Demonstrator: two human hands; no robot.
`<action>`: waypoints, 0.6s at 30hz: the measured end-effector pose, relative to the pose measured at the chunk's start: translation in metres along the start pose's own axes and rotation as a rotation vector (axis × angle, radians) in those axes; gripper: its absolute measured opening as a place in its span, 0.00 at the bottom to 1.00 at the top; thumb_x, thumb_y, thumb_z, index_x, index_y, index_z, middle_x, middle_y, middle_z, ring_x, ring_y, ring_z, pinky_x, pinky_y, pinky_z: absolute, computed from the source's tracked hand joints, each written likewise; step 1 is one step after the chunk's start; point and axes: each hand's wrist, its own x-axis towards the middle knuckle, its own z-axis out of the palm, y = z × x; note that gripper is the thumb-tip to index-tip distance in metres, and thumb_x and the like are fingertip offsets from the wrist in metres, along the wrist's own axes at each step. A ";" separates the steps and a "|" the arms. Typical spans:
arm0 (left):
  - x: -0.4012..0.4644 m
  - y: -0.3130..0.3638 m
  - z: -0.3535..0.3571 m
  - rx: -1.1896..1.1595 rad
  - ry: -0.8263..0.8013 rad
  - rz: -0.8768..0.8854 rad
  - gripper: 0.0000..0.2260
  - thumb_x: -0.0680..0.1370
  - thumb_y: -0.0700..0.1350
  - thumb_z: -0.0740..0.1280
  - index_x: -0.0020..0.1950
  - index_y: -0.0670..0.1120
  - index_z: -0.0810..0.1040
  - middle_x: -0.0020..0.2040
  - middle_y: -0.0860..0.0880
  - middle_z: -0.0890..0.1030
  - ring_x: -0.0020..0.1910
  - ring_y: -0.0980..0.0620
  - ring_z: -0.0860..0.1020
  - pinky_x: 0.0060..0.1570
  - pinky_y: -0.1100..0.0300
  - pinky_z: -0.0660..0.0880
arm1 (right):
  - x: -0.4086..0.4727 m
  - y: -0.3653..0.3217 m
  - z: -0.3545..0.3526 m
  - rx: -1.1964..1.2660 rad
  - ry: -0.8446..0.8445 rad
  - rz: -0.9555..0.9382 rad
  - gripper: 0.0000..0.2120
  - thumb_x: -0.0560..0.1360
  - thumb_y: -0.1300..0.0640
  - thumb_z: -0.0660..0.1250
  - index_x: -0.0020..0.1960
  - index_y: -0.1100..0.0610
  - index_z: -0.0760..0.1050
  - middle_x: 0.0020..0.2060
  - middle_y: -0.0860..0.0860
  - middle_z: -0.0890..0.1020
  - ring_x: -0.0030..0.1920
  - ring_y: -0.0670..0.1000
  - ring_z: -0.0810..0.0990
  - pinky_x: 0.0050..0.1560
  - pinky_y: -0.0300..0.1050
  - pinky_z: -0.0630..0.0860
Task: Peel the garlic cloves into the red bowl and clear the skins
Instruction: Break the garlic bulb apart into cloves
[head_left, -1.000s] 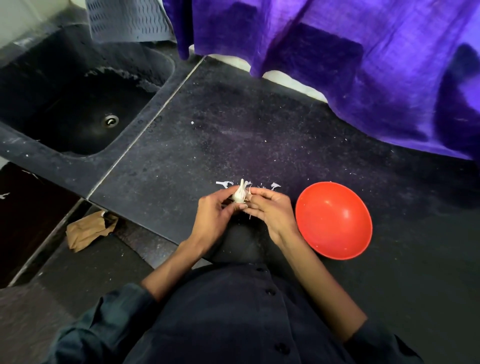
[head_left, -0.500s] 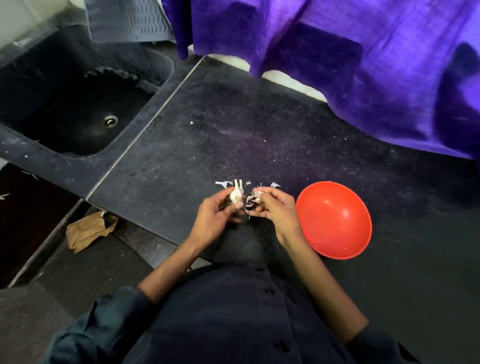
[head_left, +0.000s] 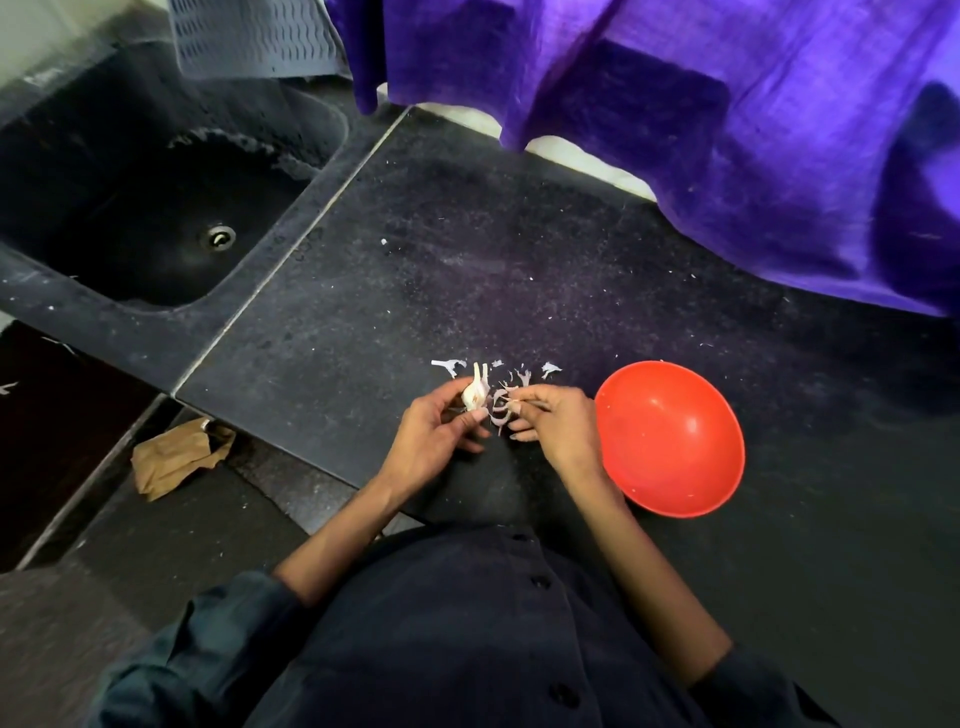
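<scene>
Nearest the camera, a dark button-up shirt (head_left: 467, 623) fills the bottom, both forearms reaching out over the speckled black stone counter (head_left: 415, 270). Since a second ago the hands have drawn apart — back then they met around the bulb. Now the left hand (head_left: 436, 436) grips the white garlic bulb (head_left: 475, 392) in curled fingers, stem tips up, while the right hand (head_left: 556, 426) pinches a curl of pale papery skin (head_left: 501, 408) peeled away from it. Just beyond the fingers, loose white skin scraps (head_left: 519, 371) lie on the counter. Right beside the right hand sits the round red plastic bowl (head_left: 670, 441) — I can't make out any cloves inside. Further off: a black sink (head_left: 145, 208) at left, purple cloth (head_left: 727, 130) hanging at the back.
</scene>
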 end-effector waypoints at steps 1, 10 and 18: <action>0.000 0.000 0.000 0.004 0.005 -0.002 0.14 0.78 0.34 0.65 0.62 0.46 0.75 0.49 0.39 0.80 0.38 0.52 0.80 0.37 0.59 0.81 | 0.000 0.000 0.000 -0.020 0.013 -0.008 0.09 0.76 0.68 0.67 0.45 0.54 0.81 0.36 0.53 0.83 0.31 0.47 0.81 0.35 0.42 0.82; 0.000 0.001 0.000 -0.001 0.020 -0.003 0.14 0.78 0.34 0.66 0.63 0.44 0.75 0.50 0.39 0.81 0.37 0.52 0.81 0.38 0.57 0.81 | 0.003 0.007 -0.003 -0.312 0.134 -0.179 0.09 0.73 0.64 0.71 0.50 0.53 0.84 0.44 0.52 0.84 0.40 0.53 0.84 0.43 0.57 0.81; -0.004 0.003 -0.001 0.036 0.013 0.058 0.14 0.77 0.34 0.66 0.56 0.52 0.76 0.45 0.45 0.83 0.42 0.47 0.82 0.39 0.56 0.81 | -0.010 -0.020 0.004 0.165 -0.080 -0.052 0.08 0.76 0.64 0.68 0.52 0.54 0.82 0.42 0.53 0.85 0.38 0.46 0.84 0.41 0.42 0.81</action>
